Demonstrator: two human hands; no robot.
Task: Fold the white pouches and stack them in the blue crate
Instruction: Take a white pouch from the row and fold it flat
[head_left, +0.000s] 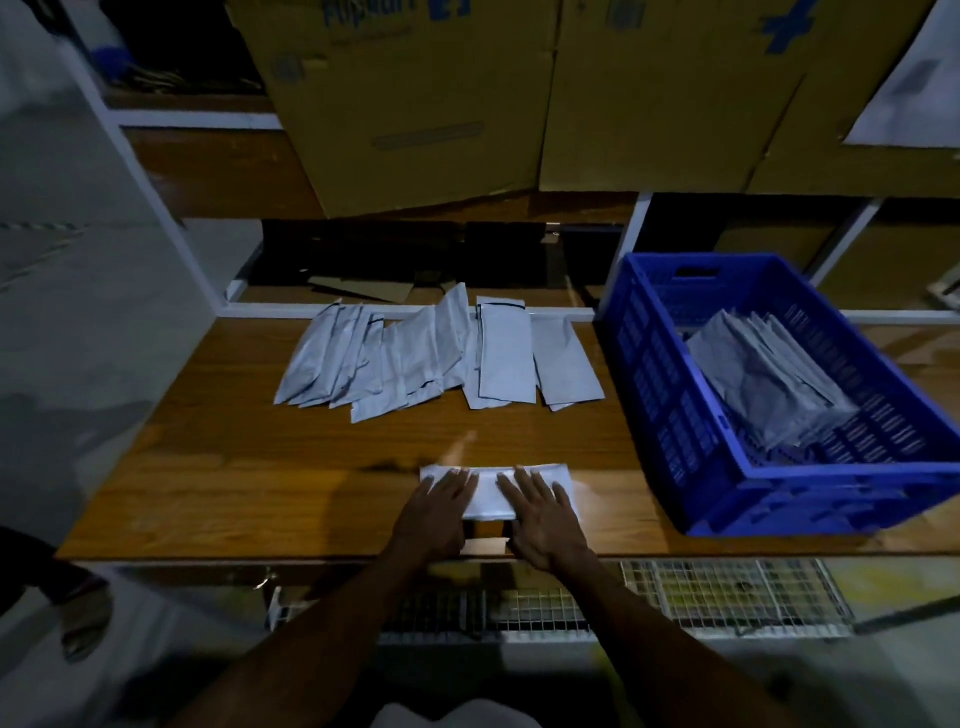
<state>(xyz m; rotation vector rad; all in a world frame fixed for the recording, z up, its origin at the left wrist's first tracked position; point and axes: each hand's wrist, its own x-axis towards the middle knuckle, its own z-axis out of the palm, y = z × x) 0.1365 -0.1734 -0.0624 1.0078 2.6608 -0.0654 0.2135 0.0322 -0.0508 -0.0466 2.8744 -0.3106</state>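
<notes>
Both hands, left hand (439, 512) and right hand (545, 517), lay flat with fingers spread on one white pouch (493, 491) near the wooden table (218, 467) front edge, one loose pile of unfolded pouches (436, 353) behind it, one blue crate (769, 395) holding a stack of folded pouches (763, 379) at right.

Glossy wood-grain table (234, 457), smooth pale plastic-film pouches (426, 353), ribbed blue plastic crate (675, 415), matt cardboard boxes (441, 104).
</notes>
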